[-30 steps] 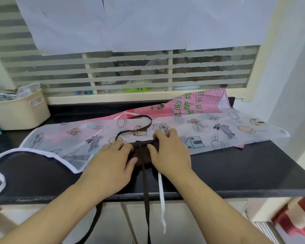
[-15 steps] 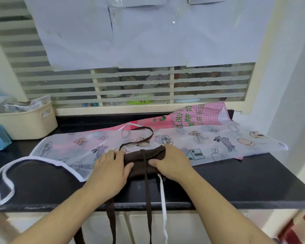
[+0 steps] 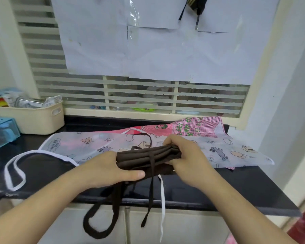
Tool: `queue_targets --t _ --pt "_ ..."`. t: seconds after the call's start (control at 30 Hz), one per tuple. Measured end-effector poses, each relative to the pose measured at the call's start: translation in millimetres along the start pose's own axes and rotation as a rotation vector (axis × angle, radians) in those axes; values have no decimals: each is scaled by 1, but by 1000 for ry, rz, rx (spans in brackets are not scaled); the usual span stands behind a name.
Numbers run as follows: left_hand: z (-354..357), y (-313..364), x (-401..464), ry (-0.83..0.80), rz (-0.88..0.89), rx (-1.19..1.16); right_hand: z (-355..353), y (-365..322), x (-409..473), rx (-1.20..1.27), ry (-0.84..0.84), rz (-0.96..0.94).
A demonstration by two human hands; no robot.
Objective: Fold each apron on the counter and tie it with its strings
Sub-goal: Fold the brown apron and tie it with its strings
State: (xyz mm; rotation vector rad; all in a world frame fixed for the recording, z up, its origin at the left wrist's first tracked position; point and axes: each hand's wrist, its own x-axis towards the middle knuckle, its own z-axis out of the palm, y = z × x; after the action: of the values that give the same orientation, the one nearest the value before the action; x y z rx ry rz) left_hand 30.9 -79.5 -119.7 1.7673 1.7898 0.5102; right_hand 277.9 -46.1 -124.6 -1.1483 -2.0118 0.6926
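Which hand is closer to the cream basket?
Left. The left hand grips the brown apron's near end, on the same side as the cream basket; the right hand holds the far end, farther away.

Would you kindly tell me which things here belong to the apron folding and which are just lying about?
Part of the job:
brown apron, gripped by left hand and right hand
brown strings
printed white apron
pink checked apron

Lying about:
cream basket
blue box

"happy" (rest blurred), corner of printed apron (image 3: 165, 143)
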Motion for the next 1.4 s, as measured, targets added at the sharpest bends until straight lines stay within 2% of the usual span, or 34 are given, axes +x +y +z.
queue_targets --t 0.13,0.2,0.27,0.4,0.47,0.6,0.73,0.83,0.9,1.0,1.07,1.13,1.2,1.3,1.33,1.4 --pt "-11 5 -28 -211 67 -148 -19 -21 -35 99 -8 -45" --pt "-9 10 -42 -187 135 -256 -25 -30 -49 97 25 -49" --pt "-3 17 -55 -86 207 -263 -29 -37 -59 47 25 -27" --pt "7 27 -80 137 326 -143 -40 -57 -82 -298 -154 68" --pt "10 28 -93 186 367 -102 -41 -72 -94 -493 -225 50" --pt "12 37 -131 147 425 28 -36 -102 -115 -763 -186 -109" --pt "6 53 -178 62 439 272 -33 -127 -136 -858 -165 -154" --pt "4 61 -204 204 442 564 -27 -142 -150 -798 -124 -143" --pt "3 63 -212 293 467 562 -29 -152 -157 -723 -127 -106" --pt "-3 59 -217 235 467 417 -43 -164 -165 -564 -262 -31" --pt "-6 55 -222 173 494 331 -58 -171 -170 -237 -386 35" --pt "-5 53 -225 123 549 264 -69 -177 -173 93 -387 10" --pt "-3 54 -226 51 598 176 -70 -177 -171 104 -363 -63" --pt "-3 60 -227 -49 673 139 -59 -166 -170 71 -545 -31" --pt "-4 62 -228 -74 688 145 -57 -163 -169 48 -555 -26" --pt "-7 65 -230 -85 708 161 -62 -161 -170 -65 -461 -69"
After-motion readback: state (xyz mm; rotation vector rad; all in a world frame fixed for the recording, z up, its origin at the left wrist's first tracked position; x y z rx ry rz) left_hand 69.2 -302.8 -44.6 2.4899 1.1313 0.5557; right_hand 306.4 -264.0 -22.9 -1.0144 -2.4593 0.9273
